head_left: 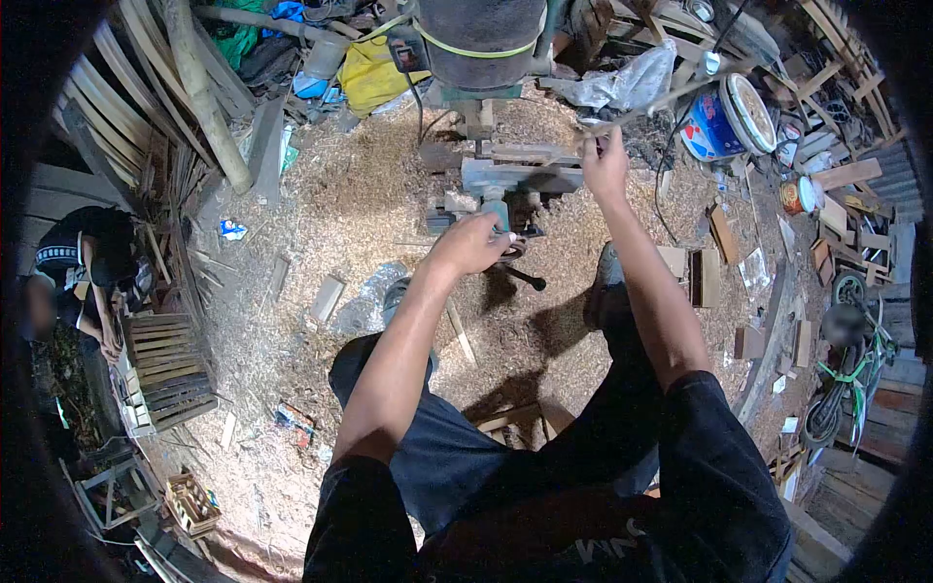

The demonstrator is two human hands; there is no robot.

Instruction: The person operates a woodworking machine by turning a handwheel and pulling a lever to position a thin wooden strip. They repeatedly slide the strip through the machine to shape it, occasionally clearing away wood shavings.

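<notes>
My left hand (473,243) is curled over the near end of a bench machine's clamp, at a small handwheel (515,251); the fingers partly hide what they grip. A black-knobbed lever (530,282) sticks out just below it. My right hand (604,163) is raised beside the machine's metal vise (520,177), its fingers pinched on a long thin stick (666,100) that slants up to the right. Some wood lies across the vise, close to the right hand. Above stands the dark cylindrical machine body (481,39) with a yellow band.
Wood shavings (369,185) cover the floor. A blue paint bucket (714,126) and a cable (663,204) are at right. Further right stands a small green motorbike (846,360). At left another person (87,262) bends by a slatted wooden stack (170,364). Long planks lean behind.
</notes>
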